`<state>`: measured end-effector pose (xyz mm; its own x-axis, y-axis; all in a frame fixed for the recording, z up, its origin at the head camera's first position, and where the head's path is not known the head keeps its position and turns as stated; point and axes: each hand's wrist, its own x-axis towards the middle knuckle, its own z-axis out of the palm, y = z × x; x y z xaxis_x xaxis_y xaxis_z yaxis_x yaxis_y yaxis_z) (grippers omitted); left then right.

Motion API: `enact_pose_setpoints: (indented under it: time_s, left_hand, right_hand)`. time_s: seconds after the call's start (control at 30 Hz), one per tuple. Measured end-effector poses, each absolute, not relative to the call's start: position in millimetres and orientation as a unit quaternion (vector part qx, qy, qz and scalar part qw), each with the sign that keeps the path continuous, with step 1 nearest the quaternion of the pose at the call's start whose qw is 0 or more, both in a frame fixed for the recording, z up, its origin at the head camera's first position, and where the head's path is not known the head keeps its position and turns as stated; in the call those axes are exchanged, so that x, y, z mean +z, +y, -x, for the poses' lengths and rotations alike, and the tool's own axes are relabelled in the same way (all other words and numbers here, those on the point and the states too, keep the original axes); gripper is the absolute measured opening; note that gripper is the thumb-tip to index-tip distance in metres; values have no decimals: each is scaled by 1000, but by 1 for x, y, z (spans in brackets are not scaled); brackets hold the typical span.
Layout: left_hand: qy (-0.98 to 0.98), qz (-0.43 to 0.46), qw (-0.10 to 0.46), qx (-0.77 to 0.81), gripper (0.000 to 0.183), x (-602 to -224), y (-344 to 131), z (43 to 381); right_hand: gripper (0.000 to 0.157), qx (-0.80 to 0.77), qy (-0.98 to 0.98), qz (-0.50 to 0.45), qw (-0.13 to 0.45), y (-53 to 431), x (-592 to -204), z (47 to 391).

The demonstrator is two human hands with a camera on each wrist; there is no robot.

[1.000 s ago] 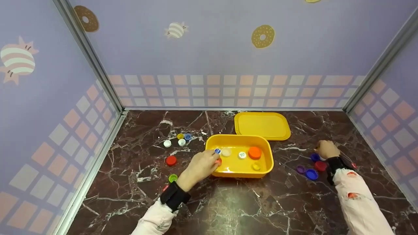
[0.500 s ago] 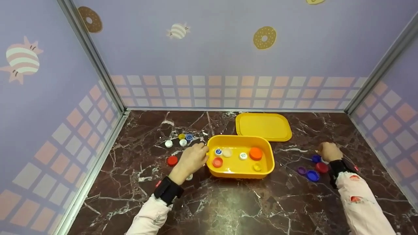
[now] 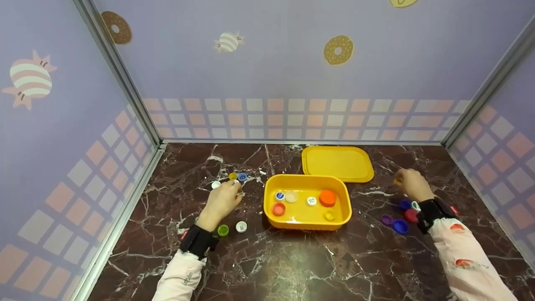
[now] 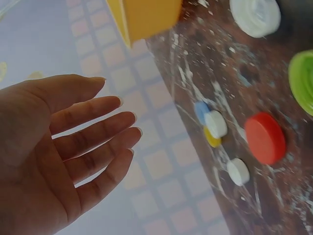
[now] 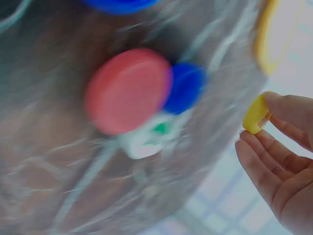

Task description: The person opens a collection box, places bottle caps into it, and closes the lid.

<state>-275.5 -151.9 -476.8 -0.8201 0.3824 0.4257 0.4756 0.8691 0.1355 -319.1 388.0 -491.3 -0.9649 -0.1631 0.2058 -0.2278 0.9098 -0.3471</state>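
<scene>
My left hand (image 3: 221, 202) hangs over the caps on the left of the table, fingers relaxed and holding nothing, as the left wrist view shows. Around it lie a red bottle cap (image 4: 265, 138), a green cap (image 3: 223, 230), a blue cap (image 3: 242, 177), a yellow cap (image 3: 233, 176) and several white caps (image 4: 238, 172). Between thumb and fingers, my right hand (image 3: 414, 184) pinches a yellow bottle cap (image 5: 255, 116), raised above the table. Below it sit a dark red cap (image 5: 129, 92), a white cap with a green mark (image 5: 142, 142), and blue and purple caps.
A yellow box (image 3: 307, 223) in the middle holds several caps, among them an orange one (image 3: 327, 198) and a pinkish-red one (image 3: 278, 209). Its yellow lid (image 3: 337, 164) lies flat behind it. Patterned panels (image 3: 259, 62) enclose the back and sides.
My left hand has left the box, where the pinkish-red cap lies, and moved left over the loose caps. My right hand has risen from the right-hand caps, moving slightly left with the yellow cap.
</scene>
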Motion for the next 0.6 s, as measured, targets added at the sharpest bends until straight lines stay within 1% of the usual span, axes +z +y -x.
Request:
enact_pose_setpoints:
  time_s: [0.2,0.3,0.6]
  left_hand:
    - [-968,181,144,-97,10,-487,-163,279]
    - [-974,167,123,-93,11,-491,-168,279]
    - [-978,150,102,-101,13,-502,-176,275]
  right_hand:
    - [13,182,-960,-161,137,345,-467,327]
    - [17,185,-952,-192,153,324,-455,328]
    - [14,193,-933,-262,153,269,-427,322]
